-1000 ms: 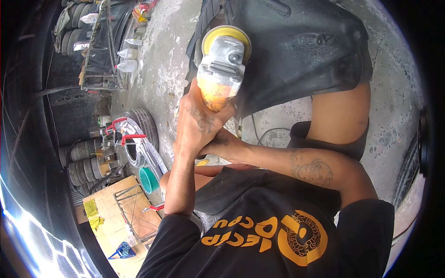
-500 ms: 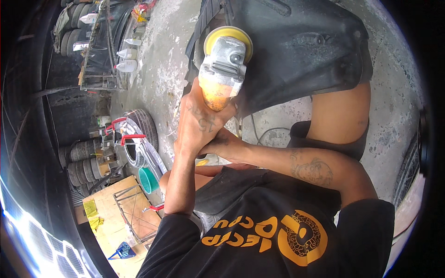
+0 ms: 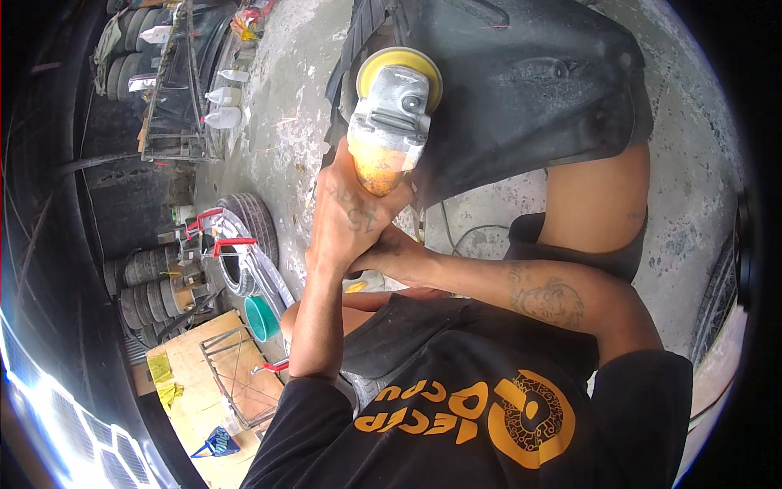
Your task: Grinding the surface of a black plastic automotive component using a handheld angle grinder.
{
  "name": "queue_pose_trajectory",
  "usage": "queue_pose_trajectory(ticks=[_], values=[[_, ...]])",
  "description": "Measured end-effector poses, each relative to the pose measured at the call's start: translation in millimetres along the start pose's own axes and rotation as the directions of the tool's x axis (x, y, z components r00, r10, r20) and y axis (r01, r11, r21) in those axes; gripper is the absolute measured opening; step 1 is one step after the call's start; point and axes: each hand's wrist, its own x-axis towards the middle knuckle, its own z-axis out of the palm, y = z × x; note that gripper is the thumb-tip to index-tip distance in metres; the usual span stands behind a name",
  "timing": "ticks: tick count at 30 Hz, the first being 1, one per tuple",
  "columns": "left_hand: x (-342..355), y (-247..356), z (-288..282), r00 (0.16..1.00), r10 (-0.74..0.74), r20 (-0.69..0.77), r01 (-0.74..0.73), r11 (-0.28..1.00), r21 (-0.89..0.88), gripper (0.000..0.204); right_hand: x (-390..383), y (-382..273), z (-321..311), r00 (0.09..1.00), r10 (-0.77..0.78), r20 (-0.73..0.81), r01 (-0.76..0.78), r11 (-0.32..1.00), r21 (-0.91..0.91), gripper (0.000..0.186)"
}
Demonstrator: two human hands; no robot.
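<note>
Grinder [image 3: 391,122] over the left part of a black panel [image 3: 521,106].
Head view: the left hand [image 3: 350,208] is wrapped around the grinder's orange body; the right hand [image 3: 399,254] is tucked against it, its fingers hidden, so its grip cannot be told. The yellow disc [image 3: 399,56] overlaps the panel; contact is unclear. The panel lies over a bent leg [image 3: 599,200]. Leftward, a green bucket [image 3: 261,318] stands near a tire [image 3: 261,222].
</note>
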Motion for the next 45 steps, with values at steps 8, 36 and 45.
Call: queue_pose_trajectory(ticks=[8,36,45], values=[[-0.3,-0.8,0.4,0.999,0.026,-0.022,-0.026,0.999,-0.023,0.039,-0.8,-0.4,1.0,1.000,-0.002,-0.001,0.002,1.000,0.011,0.036],[-4.5,-7.1,2.0,1.000,-0.025,-0.007,0.025,0.999,-0.029,0.038,-1.8,2.5,-3.1,0.999,0.036,-0.001,-0.036,0.999,-0.038,0.037],[-8.2,-7.6,1.2,0.997,-0.062,-0.045,0.060,0.997,-0.050,0.039,-6.5,-0.7,-0.7,0.999,0.042,0.009,-0.041,0.996,-0.074,0.039]])
